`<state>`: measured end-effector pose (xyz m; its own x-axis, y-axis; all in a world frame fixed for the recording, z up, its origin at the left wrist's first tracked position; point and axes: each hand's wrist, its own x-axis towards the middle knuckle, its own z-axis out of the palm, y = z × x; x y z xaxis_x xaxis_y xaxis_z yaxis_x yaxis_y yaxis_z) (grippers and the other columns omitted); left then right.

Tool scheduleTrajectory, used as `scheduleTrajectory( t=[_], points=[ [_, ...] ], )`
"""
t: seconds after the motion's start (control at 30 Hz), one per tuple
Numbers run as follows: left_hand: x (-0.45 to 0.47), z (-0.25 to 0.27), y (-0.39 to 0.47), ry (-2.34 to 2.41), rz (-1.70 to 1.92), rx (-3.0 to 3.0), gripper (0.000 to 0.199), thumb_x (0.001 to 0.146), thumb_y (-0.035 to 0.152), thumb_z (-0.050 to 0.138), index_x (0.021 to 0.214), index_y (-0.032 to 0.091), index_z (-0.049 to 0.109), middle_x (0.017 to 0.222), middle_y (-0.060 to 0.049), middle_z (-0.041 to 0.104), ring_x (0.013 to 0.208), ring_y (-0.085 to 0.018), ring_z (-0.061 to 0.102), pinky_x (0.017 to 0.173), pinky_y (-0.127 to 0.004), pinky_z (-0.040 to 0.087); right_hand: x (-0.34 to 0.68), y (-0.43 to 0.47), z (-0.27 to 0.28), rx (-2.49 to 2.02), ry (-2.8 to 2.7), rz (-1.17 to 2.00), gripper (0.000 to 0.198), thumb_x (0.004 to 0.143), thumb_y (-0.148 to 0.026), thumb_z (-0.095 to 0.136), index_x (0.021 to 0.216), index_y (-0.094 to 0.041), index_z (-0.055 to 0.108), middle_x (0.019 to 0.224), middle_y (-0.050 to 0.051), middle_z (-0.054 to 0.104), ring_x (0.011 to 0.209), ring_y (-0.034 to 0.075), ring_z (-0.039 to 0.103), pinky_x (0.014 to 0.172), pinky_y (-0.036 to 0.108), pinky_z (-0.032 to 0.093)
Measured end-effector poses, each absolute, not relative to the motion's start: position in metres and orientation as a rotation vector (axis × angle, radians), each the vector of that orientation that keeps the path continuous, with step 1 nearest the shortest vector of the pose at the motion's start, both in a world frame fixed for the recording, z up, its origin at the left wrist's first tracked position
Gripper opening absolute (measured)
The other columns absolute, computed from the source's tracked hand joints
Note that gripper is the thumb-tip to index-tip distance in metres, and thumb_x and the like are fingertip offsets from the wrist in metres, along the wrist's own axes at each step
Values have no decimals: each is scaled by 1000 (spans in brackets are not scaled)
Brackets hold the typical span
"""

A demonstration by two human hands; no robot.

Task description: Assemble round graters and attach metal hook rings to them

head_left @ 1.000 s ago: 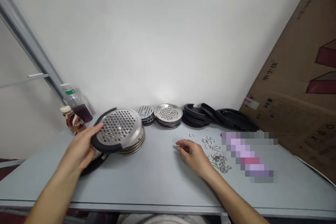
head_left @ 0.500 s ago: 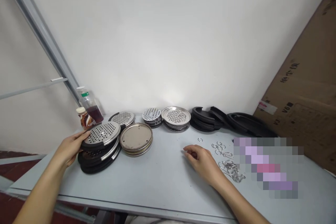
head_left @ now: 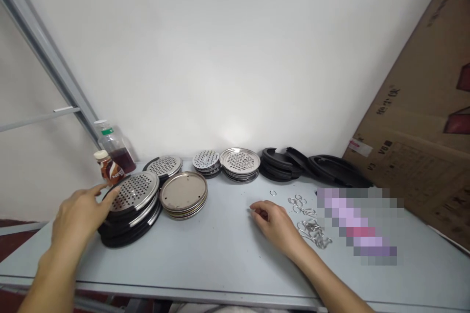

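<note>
At the left, my left hand (head_left: 82, 212) is open, thumb and fingers spread at the edge of the topmost perforated metal disc (head_left: 136, 190). That round disc has a black rim piece and lies on a stack of similar black-rimmed discs (head_left: 127, 237). My right hand (head_left: 273, 222) rests on the table with its fingers curled in; I see nothing held in it. To its right lie several thin metal rings (head_left: 298, 200) and a tangle of bent wire pieces (head_left: 316, 234). One single ring (head_left: 272, 193) lies just beyond the fingertips.
Beside the left stack are plain round metal plates (head_left: 183, 190). Along the wall stand more perforated discs (head_left: 165, 165), a small disc stack (head_left: 206, 160), a wider one (head_left: 240, 161) and black curved rims (head_left: 277, 164). Bottles (head_left: 121, 156) stand left; a cardboard box (head_left: 411, 146) leans right.
The black-rimmed perforated disc has settled lower onto the stack. My left hand has loosened from its edge and its fingers have spread. My right hand stays curled on the table.
</note>
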<state>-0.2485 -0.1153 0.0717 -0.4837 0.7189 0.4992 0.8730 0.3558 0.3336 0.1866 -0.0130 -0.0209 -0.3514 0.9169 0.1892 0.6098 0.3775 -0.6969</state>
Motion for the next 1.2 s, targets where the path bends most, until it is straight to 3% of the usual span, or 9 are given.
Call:
scheduleTrajectory(
  t=[0.1, 0.2, 0.37, 0.5, 0.67, 0.77, 0.87, 1.07, 1.2],
  points=[
    [-203, 66, -103, -2038, -674, -1502, 45, 93, 50, 51, 110, 13, 71, 110, -16, 67, 109, -36, 59, 100, -50, 42, 187, -14, -20, -1305, -2102, 691, 27, 88, -23, 49, 100, -18, 73, 91, 8, 71, 80, 22, 64, 75, 33, 46],
    [-150, 47, -89, -1790, -700, -1991, 34, 92, 46, 56, 104, 20, 74, 110, -11, 69, 108, -30, 61, 101, -41, 44, 187, -16, -18, -1290, -2133, 666, 26, 89, -22, 50, 101, -18, 72, 91, 8, 70, 81, 22, 64, 76, 32, 45],
    [-95, 10, -76, -1738, -614, -2149, 27, 94, 30, 52, 104, 19, 75, 107, -12, 72, 101, -32, 63, 96, -47, 45, 186, -17, -16, -1316, -2173, 601, 24, 90, -18, 52, 102, -17, 72, 92, 8, 69, 84, 21, 64, 78, 31, 47],
    [-97, 2, -69, -1806, -745, -2157, 25, 91, 28, 53, 98, 20, 76, 102, -11, 74, 95, -32, 65, 92, -46, 47, 186, -18, -13, -1290, -2274, 490, 25, 90, -15, 54, 108, -17, 71, 108, 11, 69, 106, 25, 61, 95, 34, 45],
    [-109, 4, -57, -2089, -987, -2140, 21, 82, 39, 63, 82, 23, 77, 94, -5, 77, 89, -27, 70, 84, -36, 54, 188, -24, -9, -1239, -2538, 572, 50, 98, -43, 49, 142, -20, 51, 156, 16, 36, 146, 32, 29, 118, 50, 20],
    [-110, 8, -54, -2191, -1090, -2097, 18, 76, 40, 66, 76, 25, 76, 88, -2, 78, 86, -26, 72, 81, -34, 55, 192, -27, -8, -1244, -2619, 711, 73, 97, -64, 36, 155, -21, 27, 164, 15, 9, 152, 30, 2, 121, 54, 2],
    [-108, 16, -56, -2117, -1170, -2074, 17, 77, 39, 66, 78, 25, 76, 88, -2, 77, 86, -26, 72, 82, -36, 55, 194, -27, -8, -1230, -2632, 756, 83, 92, -73, 37, 157, -22, 22, 164, 13, 4, 152, 29, -4, 122, 53, -2],
    [-82, 33, -70, -1689, -1315, -2191, 10, 87, 29, 66, 87, 23, 75, 92, -3, 72, 88, -21, 68, 81, -34, 54, 195, -22, -11, -1198, -2568, 738, 77, 92, -63, 49, 154, -20, 33, 163, 14, 17, 152, 30, 8, 122, 53, 5],
    [-35, 22, -87, -1385, -1331, -2430, 15, 88, 11, 61, 89, 21, 72, 92, -4, 70, 91, -19, 66, 90, -36, 53, 205, -8, -15, -1251, -2321, 709, 58, 98, -35, 42, 152, -14, 34, 151, 16, 45, 140, 27, 43, 116, 45, 32]
  ],
)
